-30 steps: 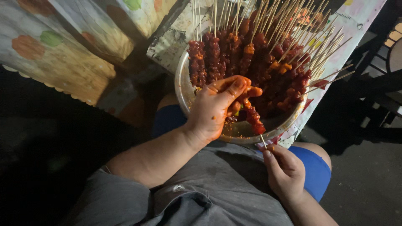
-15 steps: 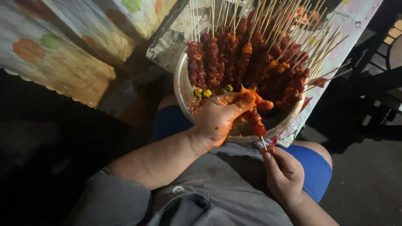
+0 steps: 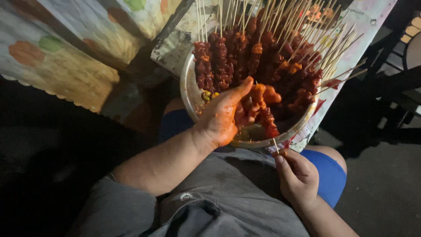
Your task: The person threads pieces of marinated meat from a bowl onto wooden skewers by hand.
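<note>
A round metal basin [image 3: 189,94] rests against my lap, filled with several red marinated meat skewers [image 3: 219,57] whose bamboo sticks fan upward. My left hand [image 3: 223,116], smeared with orange marinade, is inside the basin and grips meat pieces [image 3: 258,105] threaded on one skewer. My right hand [image 3: 296,175] is below the basin's rim and pinches the bare lower end of that skewer stick [image 3: 275,145] between thumb and fingers.
A table with a patterned cloth [image 3: 66,66] stands at the upper left, and another printed cloth [image 3: 368,26] lies under the basin at the right. Dark chair legs [image 3: 394,83] are at the far right. My grey shirt and blue shorts [image 3: 326,175] fill the bottom.
My left hand has slid lower along the skewer and closed around the meat, uncovering some yellow-green bits in the basin. My right hand has stayed on the stick's end.
</note>
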